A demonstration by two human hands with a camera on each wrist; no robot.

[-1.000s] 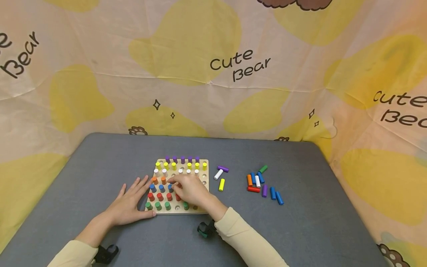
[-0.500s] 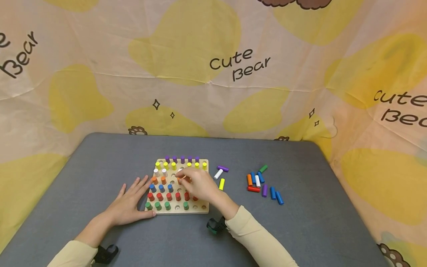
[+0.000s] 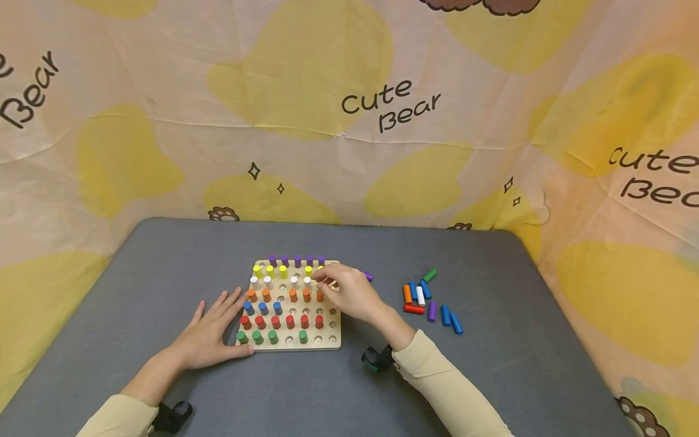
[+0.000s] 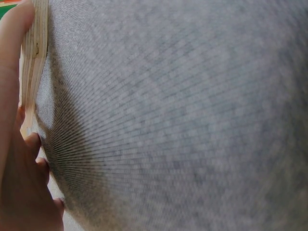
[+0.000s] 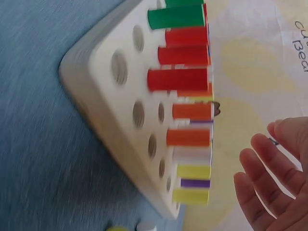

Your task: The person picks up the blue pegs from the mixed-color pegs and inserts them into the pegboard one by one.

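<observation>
A wooden pegboard point(image 3: 311, 343) carries upright rows of purple, yellow, white, orange, blue, red and green pegs, with bare holes among them. My left hand point(image 3: 210, 337) lies flat on the table with fingers spread. Its thumb point(image 4: 14, 29) touches the board's near left corner, and the fingertips reach the left edge. Over the right side of the board is my right hand point(image 3: 349, 294), its fingers loosely bent. In the right wrist view, no peg shows between those fingers point(image 5: 260, 180). A blue peg point(image 3: 277, 308) stands third in its row.
Loose pegs lie on the grey table point(image 3: 519, 364) to the right: a green one point(image 3: 429, 275), a red one point(image 3: 414, 309), a purple one point(image 3: 432, 311) and several others. My right hand partly covers another purple peg point(image 3: 368, 276). A patterned cloth point(image 3: 306, 152) hangs behind.
My right hand has left the blue peg in the board and moved right and slightly away. It now hides the loose white and yellow pegs beside the board. The left hand stays put.
</observation>
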